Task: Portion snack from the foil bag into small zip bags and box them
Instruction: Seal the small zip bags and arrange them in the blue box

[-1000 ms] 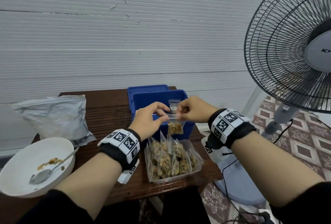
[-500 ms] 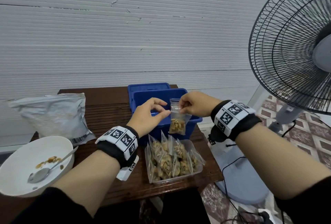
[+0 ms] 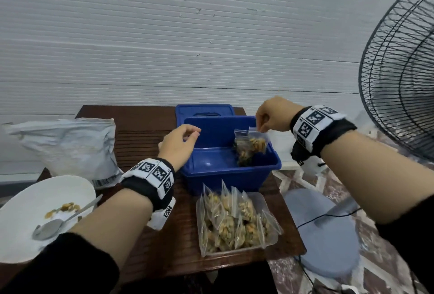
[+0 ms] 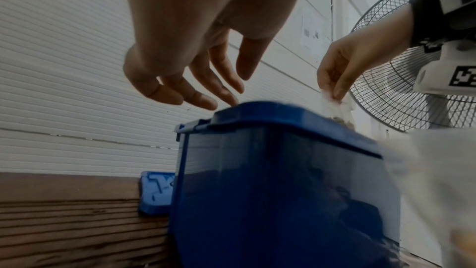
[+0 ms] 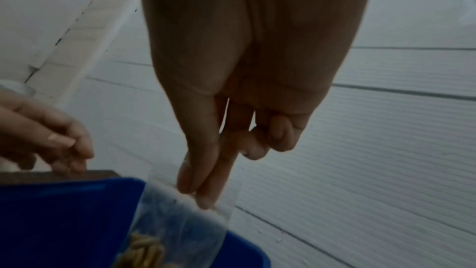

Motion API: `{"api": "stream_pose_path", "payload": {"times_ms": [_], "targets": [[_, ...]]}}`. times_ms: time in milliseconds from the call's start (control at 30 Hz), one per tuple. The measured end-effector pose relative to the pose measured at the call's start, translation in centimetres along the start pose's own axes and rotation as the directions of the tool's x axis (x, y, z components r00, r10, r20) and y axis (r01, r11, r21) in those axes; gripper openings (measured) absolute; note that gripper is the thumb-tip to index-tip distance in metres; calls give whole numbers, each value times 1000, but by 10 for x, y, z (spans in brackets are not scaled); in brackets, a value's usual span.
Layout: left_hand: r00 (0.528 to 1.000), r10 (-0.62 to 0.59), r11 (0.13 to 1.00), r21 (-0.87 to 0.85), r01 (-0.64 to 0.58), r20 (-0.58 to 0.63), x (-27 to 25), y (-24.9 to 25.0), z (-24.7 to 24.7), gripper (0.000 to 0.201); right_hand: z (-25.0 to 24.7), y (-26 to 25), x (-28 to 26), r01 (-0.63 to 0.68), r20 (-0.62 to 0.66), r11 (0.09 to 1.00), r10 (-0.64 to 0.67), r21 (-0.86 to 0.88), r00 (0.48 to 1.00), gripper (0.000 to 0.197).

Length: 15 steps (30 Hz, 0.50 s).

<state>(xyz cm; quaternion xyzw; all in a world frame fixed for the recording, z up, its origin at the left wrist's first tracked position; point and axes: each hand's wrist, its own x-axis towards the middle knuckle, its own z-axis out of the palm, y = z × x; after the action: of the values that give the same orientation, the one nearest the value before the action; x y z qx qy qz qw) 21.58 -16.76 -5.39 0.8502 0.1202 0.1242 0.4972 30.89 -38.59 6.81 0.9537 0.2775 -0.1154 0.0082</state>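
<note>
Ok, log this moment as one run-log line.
step: boxing | right hand: pinches zip bag by top, over blue box | left hand: holds nothing, by box rim | bag not released

No readable text, only square coded markers on the wristbands (image 3: 153,172).

Right hand (image 3: 273,115): pinches top of small zip bag (image 3: 250,147), bag hanging into blue box (image 3: 231,171).
Left hand (image 3: 179,145): loose, empty, at box's left rim.
Near edge: clear tray (image 3: 267,202) of filled bags.
Left: foil bag (image 3: 68,145), white bowl (image 3: 28,199) with spoon (image 3: 58,222).
</note>
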Motion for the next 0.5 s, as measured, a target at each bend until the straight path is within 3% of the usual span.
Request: {"api": "stream_pose_path", "payload": {"times_ms": [167, 500], "targets": [[999, 26, 999, 25, -27, 45, 11, -6, 4, 15, 25, 1, 31, 18, 180, 995, 0, -96, 984, 10], [999, -5, 998, 66, 1, 49, 19, -10, 11, 13, 56, -4, 79, 81, 387, 940, 57, -333, 920, 18]]}}
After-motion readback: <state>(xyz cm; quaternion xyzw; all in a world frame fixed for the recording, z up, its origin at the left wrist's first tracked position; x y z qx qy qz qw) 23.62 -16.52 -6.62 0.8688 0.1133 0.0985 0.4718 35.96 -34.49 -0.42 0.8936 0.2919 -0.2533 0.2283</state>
